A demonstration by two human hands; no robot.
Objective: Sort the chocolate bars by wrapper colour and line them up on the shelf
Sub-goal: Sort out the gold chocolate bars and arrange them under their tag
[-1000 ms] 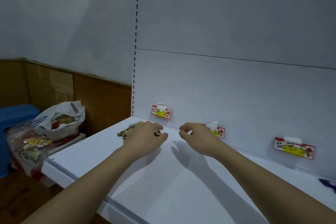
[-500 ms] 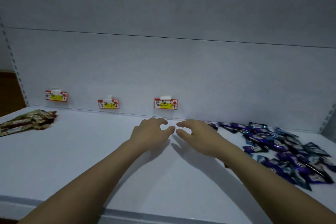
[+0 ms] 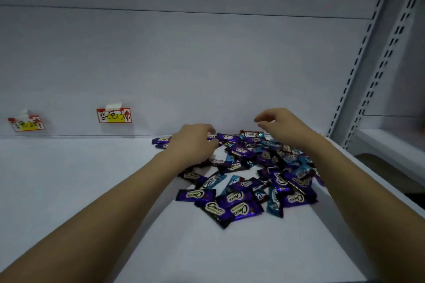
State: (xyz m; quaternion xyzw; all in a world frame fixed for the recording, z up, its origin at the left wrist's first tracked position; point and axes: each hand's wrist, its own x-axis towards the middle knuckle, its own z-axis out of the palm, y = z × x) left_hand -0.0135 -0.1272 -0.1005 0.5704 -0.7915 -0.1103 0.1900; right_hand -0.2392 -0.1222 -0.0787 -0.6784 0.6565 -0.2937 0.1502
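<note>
Head view: left hand (image 3: pixel 193 142) and right hand (image 3: pixel 281 125), fingers loosely curled, empty, over chocolate bars (image 3: pixel 248 179)

Shelf (image 3: pixel 80 190) left half bare; chocolate bars (image 3: pixel 248 181) crowd right side.

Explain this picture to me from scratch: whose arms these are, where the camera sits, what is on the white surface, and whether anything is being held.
No machine here: these are a person's two bare arms, seen from a camera worn on the head, looking forward and down. The white surface is a shop shelf. On it lies a jumbled pile of chocolate bars in purple and blue wrappers, not yet sorted. The left hand rests on the pile's far left edge, fingers curled down; whether it grips a bar cannot be seen. The right hand hovers above the pile's back, fingers loosely bent, holding nothing. Two handwritten labels are taped to the back panel.
</note>
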